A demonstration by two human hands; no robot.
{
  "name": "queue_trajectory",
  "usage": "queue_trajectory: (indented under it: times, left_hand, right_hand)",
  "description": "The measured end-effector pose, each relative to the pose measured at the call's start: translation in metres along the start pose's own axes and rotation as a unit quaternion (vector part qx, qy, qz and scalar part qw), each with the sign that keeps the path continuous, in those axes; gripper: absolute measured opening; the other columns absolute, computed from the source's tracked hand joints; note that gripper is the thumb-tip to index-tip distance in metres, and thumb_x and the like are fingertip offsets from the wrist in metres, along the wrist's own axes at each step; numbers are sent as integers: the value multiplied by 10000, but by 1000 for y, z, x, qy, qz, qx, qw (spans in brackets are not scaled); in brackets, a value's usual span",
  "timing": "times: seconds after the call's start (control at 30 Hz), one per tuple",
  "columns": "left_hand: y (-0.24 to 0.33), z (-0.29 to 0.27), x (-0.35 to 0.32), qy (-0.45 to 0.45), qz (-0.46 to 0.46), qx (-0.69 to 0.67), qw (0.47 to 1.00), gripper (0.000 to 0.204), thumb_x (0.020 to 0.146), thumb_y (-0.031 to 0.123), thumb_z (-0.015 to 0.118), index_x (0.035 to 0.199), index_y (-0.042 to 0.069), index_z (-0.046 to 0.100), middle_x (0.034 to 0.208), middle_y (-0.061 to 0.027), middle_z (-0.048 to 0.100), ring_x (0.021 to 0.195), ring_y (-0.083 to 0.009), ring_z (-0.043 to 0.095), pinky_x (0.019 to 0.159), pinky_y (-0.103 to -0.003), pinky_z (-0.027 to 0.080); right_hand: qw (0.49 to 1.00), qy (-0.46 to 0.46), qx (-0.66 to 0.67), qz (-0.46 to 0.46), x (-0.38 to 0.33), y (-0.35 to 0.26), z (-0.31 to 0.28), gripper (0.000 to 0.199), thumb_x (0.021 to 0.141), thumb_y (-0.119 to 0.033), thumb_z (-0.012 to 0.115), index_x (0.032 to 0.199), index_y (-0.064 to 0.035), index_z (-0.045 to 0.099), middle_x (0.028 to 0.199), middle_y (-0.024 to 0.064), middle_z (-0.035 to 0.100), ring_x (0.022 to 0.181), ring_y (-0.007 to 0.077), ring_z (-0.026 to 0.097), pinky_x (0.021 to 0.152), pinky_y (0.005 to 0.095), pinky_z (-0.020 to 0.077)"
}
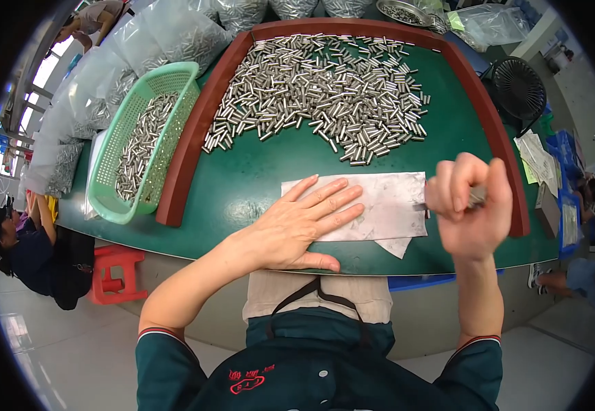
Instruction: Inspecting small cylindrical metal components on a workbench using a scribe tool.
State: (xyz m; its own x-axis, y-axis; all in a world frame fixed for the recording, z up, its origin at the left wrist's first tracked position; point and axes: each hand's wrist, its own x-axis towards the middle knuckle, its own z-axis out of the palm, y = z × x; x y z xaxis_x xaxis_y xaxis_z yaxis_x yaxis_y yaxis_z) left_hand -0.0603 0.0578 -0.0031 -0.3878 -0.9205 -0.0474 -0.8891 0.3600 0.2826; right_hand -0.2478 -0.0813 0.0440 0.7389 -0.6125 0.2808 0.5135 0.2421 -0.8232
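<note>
My left hand (302, 226) lies flat, fingers spread, on the left part of a pale, smudged cloth (390, 205) on the green tabletop. Raised over the cloth's right end is my right hand (472, 205), its fingers curled and slightly blurred. Greyish metal pins (476, 196) show between those fingers and the palm; how many is hidden. Beyond both hands a wide heap of short, shiny metal pins (318, 85) is spread across the table, some lying loose at its near edge.
A reddish-brown wooden rail (482, 109) borders the work area on three sides. To the left, a green plastic basket (193, 81) holds more pins, beside several clear bags (99, 85) of pins. A black fan (518, 89) stands right. A red stool (121, 270) and a seated person (30, 246) are at left.
</note>
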Motion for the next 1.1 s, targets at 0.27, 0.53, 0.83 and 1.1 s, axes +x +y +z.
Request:
queue_trajectory:
  times: [0.27,0.53,0.83,1.1]
  left_hand:
    - [-8,-12,0,69,-8,-143,987,596,756,454,544,1189,56,445,1313,-122,335,1219,-284,308,993,-439,224]
    - [-34,-18,54,267,-162,-115,943,116,656,71,641,726,16,567,669,-71,502,668,-203,505,601,-302,410]
    - [-41,-12,57,282,-154,-166,932,124,650,50,651,710,14,550,688,-77,526,666,-216,512,603,-311,407]
    - [-58,-13,44,240,-261,-637,684,174,778,8,588,948,-18,563,847,-65,598,734,-97,571,660,-209,474]
  right_hand:
    - [993,65,71,65,16,46,-1,389,893,-254,297,539,-92,306,450,0,290,401,71,191,387,228,173]
    - [994,73,-6,-78,67,22,12,381,886,-235,331,539,-80,311,466,-5,292,426,68,232,400,228,194]
    - [991,88,91,-33,47,53,-5,400,886,-246,331,522,-80,314,448,2,295,411,79,227,396,236,194]
    - [996,50,63,46,36,62,5,383,872,-191,335,509,-71,314,453,-4,303,439,77,258,418,227,206]
